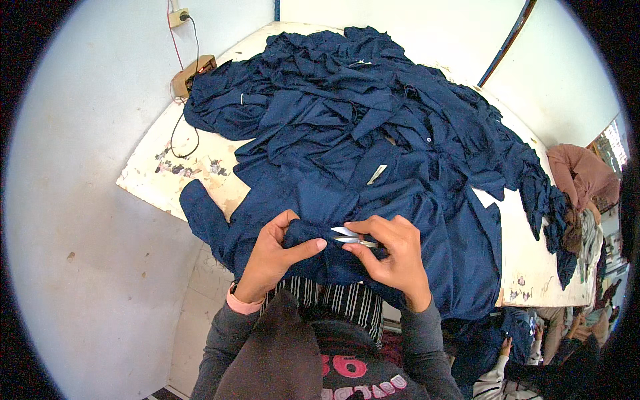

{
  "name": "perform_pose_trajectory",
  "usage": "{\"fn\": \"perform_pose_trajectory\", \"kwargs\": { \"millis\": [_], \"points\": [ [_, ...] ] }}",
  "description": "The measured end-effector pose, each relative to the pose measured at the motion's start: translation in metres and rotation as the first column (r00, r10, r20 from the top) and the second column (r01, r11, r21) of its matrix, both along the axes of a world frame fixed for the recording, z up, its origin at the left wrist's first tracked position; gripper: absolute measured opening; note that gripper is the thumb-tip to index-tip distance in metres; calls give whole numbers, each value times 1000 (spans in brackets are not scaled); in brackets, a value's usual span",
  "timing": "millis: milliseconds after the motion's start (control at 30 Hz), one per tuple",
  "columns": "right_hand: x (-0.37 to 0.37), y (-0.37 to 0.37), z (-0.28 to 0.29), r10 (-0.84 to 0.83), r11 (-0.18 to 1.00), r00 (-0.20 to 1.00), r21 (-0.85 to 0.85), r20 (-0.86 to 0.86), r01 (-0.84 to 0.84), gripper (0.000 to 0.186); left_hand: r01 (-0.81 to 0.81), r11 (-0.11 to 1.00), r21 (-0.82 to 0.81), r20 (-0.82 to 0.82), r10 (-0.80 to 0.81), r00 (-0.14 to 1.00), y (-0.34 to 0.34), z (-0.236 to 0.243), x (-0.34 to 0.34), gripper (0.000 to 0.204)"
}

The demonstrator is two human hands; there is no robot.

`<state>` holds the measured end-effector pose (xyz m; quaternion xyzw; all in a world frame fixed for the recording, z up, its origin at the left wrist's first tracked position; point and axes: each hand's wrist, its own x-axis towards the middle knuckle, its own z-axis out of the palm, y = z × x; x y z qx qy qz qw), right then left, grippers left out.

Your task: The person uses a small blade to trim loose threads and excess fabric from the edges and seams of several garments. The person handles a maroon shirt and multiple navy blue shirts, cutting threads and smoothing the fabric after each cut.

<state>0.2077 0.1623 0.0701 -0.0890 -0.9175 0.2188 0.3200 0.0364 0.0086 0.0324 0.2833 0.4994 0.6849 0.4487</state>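
Dark navy garments [320,133] lie in a rumpled heap, and one of them spreads over the near table edge toward me. My left hand [277,250] pinches a fold of this navy garment [427,220] between thumb and fingers. Facing it, my right hand [390,253] holds small metal thread snips [348,235] between thumb and fingers. The snips' two blades stand apart and point left, beside the fold. Any thread at the blades is too small to make out. A pale label [377,175] shows on the cloth just beyond my hands.
The pale table [153,167] has stained patches at left. A wooden box [193,75] with cables stands at the far left corner, below a wall socket [179,18]. White walls rise behind. At right, a person in a brown head covering [583,173] and other people are close by.
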Motion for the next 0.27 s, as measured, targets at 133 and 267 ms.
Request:
{"fn": "perform_pose_trajectory", "kwargs": {
  "millis": [133, 267],
  "points": [
    [-8, -3, 0, 35, 998, 999, 48, 3, -35, 24, -9, 1000, 14, 11, 8, 1000, 0, -3, 1, 40],
    [-9, -1, -5, 45, 998, 999, 33, -11, -44, 24, -1, 1000, 15, -50, 2, 999, -2, -2, 0, 43]
  ]
}}
